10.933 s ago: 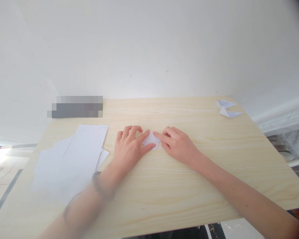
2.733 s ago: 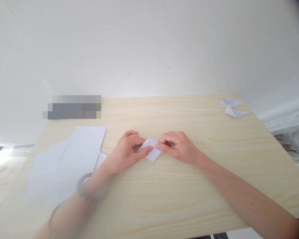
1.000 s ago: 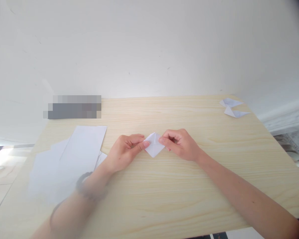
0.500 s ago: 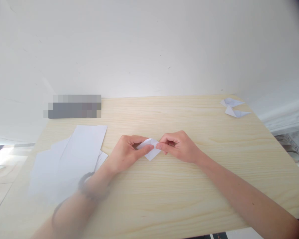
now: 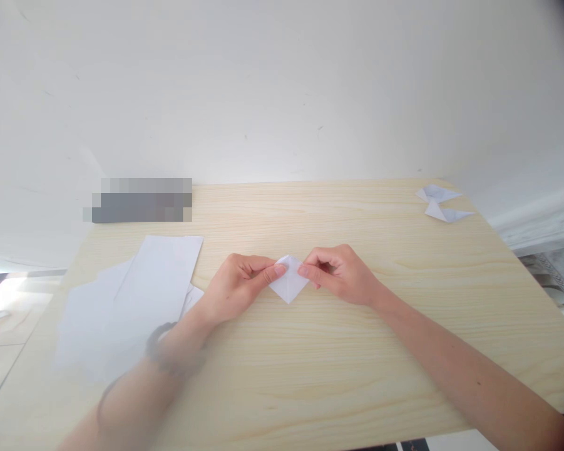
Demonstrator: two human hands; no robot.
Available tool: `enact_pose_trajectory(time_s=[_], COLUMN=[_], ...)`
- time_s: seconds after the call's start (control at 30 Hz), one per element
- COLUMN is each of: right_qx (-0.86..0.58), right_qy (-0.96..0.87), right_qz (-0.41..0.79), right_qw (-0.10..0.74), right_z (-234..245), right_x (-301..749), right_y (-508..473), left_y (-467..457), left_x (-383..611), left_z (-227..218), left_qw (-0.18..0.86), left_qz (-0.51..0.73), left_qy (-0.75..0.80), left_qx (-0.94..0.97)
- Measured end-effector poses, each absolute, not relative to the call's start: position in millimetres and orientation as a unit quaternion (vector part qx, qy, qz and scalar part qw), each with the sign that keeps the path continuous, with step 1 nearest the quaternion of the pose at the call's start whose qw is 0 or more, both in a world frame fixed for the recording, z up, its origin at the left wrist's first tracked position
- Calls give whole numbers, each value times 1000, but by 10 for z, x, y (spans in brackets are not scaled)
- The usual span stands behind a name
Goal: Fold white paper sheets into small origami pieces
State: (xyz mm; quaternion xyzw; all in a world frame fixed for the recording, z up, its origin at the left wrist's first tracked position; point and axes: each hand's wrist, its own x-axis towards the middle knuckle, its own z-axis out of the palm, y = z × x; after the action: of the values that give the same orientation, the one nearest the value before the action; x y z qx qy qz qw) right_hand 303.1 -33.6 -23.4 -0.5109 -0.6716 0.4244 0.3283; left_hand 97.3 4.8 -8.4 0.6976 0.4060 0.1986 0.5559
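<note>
A small piece of folded white paper (image 5: 289, 285), diamond-shaped with a crease down its middle, is held between my two hands over the middle of the table. My left hand (image 5: 241, 283) pinches its left corner, thumb on top and fingers behind. On the opposite side, my right hand (image 5: 337, 272) grips the right corner between thumb and curled fingers. One point of the diamond faces me and the other faces the wall. The fingers behind the paper are partly hidden.
Loose white paper sheets (image 5: 145, 282) lie overlapping on the left of the wooden table (image 5: 319, 376). Two folded paper pieces (image 5: 444, 203) rest at the far right corner. A blurred-out dark object (image 5: 141, 203) sits at the back left, near the white wall (image 5: 282, 94).
The paper has turned to show a flatter, symmetrical diamond. My left thumb has drawn back leftward from its middle to the left side, and both hands still hold it.
</note>
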Motion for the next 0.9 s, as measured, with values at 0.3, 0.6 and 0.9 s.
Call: enact_pose_trajectory(time_s=[0.3,0.6,0.9], right_qx=[-541,-523,-509], right_qy=[-609,-645,-737], right_qz=[373,359,264], right_qw=[444,427,357], right_z=[-252,-282,-265], right_x=[3040,3039,3036], right_y=[-354,-357,-308], left_y=[35,58,44], left_x=[986,1005,995], left_z=[-110,-138,-194], left_qw=[515,582,483], left_qz=[223,294,264], left_qy=[419,412,443], left_qx=[714,637,707])
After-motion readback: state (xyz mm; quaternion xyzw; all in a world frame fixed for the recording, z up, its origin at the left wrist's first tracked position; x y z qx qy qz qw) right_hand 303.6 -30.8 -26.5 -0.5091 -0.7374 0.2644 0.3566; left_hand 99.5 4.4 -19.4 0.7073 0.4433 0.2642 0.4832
